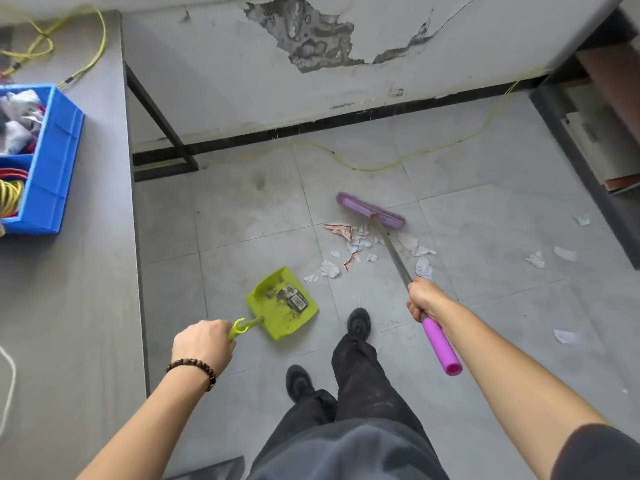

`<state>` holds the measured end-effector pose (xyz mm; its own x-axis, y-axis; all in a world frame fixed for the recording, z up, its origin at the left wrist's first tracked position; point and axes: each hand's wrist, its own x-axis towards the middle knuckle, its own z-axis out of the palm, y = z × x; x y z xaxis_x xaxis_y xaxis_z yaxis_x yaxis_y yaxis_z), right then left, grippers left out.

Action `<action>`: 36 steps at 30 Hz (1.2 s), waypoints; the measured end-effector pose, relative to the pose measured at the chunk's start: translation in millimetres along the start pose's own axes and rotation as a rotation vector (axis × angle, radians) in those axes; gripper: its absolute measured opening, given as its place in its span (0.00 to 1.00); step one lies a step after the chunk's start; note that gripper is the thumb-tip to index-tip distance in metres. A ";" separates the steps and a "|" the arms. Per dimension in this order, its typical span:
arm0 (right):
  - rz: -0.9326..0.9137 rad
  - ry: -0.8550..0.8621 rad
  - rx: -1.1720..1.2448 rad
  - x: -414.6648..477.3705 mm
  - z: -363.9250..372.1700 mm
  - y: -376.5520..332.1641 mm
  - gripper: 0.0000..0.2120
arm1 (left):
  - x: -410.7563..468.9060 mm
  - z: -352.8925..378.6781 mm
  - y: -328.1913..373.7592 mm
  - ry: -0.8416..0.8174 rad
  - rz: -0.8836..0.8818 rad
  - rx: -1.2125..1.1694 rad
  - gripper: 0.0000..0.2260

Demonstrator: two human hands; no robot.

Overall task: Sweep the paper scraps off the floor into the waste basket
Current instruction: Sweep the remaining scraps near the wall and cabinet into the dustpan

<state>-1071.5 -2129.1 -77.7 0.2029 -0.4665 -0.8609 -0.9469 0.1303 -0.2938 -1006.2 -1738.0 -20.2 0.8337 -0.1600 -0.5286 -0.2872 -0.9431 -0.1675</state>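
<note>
**Broom behind the scrap pile, dustpan waiting just short of it**

The grey tiled floor (pixel 242 216) takes up most of the view. It is bounded on the far side by a peeling wall (pixel 214 64) with a black skirting strip, on the left by the long edge of a grey bench (pixel 86 271), and on the right by a dark shelf unit (pixel 595 133). The open tiles between the bench edge and the shelf unit are wide. A thin yellow cable (pixel 381 166) trails across them near the skirting. A blue bin (pixel 52 161) of cables and rags sits near the bench's left edge.

The purple broom (pixel 370 210) leans from the right, its head down on the floor on the far side of the main cluster of paper scraps (pixel 349 244). The right hand (pixel 424 297) is closed around the metal shaft just above the pink grip. The lime-green dustpan (pixel 277 306) rests on the floor nearer the person, its open lip facing the cluster, with the closest scraps just beyond it. A dirty printed wrapper lies inside the pan. The left hand (pixel 202 342) is closed around the dustpan's handle, with a bead bracelet on that wrist.

More scraps (pixel 535 259) lie well apart to the right, toward the shelf unit. A black shoe (pixel 358 322) stands between the dustpan and the broom shaft.
</note>
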 end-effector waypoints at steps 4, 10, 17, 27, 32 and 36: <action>0.000 -0.005 -0.069 15.1 19.3 -5.1 0.11 | 12.4 7.0 1.3 0.028 -0.016 0.010 0.12; -0.037 -0.097 -0.299 -26.5 69.7 32.4 0.22 | 18.4 13.8 -15.1 0.072 -0.029 0.019 0.13; 0.158 -0.382 -0.022 -96.2 61.6 51.4 0.08 | 24.8 5.5 -16.4 0.034 -0.038 -0.050 0.10; 0.147 -0.343 0.060 -105.9 25.0 -14.2 0.15 | 10.5 17.0 17.4 -0.042 -0.099 -0.244 0.11; -0.019 -0.236 -0.140 -81.4 68.4 -6.5 0.08 | 14.2 20.2 32.7 -0.035 -0.149 -0.216 0.07; -0.016 -0.261 -0.273 -79.9 96.1 32.8 0.20 | 19.2 16.5 35.2 -0.029 -0.168 -0.177 0.05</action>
<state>-1094.8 -2003.5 -58.5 0.2419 -0.2230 -0.9443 -0.9675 -0.1295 -0.2172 -1008.1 -1769.4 -50.0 0.8479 0.0092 -0.5301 -0.0567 -0.9925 -0.1080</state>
